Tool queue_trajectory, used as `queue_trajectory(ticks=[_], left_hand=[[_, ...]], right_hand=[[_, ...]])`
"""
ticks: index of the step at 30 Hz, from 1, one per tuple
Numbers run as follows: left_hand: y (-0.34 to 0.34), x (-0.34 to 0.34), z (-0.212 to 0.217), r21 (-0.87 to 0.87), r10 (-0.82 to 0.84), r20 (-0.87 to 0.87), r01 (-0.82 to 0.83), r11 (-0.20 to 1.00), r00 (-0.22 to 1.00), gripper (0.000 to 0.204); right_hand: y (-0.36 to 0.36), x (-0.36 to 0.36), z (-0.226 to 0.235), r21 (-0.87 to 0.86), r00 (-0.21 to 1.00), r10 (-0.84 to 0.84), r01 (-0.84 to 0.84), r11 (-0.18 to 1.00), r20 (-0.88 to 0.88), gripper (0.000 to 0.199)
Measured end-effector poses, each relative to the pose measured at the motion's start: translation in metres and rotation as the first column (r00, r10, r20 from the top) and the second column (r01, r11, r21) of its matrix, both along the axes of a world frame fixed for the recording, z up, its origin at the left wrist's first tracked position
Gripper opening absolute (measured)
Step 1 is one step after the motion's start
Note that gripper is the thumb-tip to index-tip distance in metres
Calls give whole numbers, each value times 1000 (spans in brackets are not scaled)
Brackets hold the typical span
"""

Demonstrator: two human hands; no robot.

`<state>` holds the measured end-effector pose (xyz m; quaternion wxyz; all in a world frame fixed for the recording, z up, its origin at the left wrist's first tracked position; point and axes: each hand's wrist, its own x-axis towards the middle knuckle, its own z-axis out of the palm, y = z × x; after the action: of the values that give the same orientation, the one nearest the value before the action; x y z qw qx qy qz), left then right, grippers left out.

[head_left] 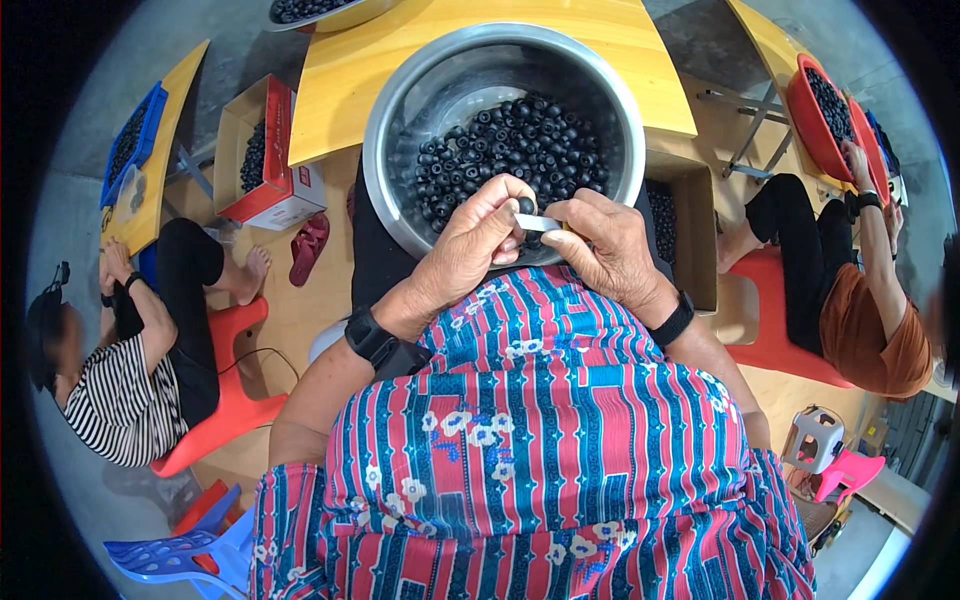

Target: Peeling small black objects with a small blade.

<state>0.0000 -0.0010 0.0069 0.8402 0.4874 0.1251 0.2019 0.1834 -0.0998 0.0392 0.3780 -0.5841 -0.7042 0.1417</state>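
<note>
My two hands meet over the near rim of a large steel bowl (383,160), which holds a heap of small round black parts (505,150), many with a hole in the end. My left hand (478,230) has its fingers closed round one small black part (526,205). A flat whitish strip (536,222) is pinched by my right hand (610,248), between thumb and bent fingers. Its far end lies against the left fingertips, beside the black part. Whether the strip is a blade or a plain tool cannot be told. Dark bands circle both wrists.
A yellow table (350,80) stands beyond the bowl. Boxes of black parts sit at left (262,190) and right (695,235). One person works at each side, on red chairs. A blue tray (135,140) and a red basin (815,120) rest on side tables.
</note>
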Motion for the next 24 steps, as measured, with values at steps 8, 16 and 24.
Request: queue_trajectory(ticks=[8, 16, 24], left_hand=[[1, -1, 0, 58, -22, -7, 23, 998, 1000, 31], [1, -1, 2, 52, -28, -19, 29, 998, 999, 34], [1, -1, 1, 62, -37, -20, 38, 997, 999, 33]], right_hand=[[0, -1, -1, 35, 998, -40, 39, 999, 42, 21], [0, -1, -2, 43, 997, -52, 49, 998, 52, 21], [-1, -1, -2, 36, 997, -54, 52, 998, 57, 21]])
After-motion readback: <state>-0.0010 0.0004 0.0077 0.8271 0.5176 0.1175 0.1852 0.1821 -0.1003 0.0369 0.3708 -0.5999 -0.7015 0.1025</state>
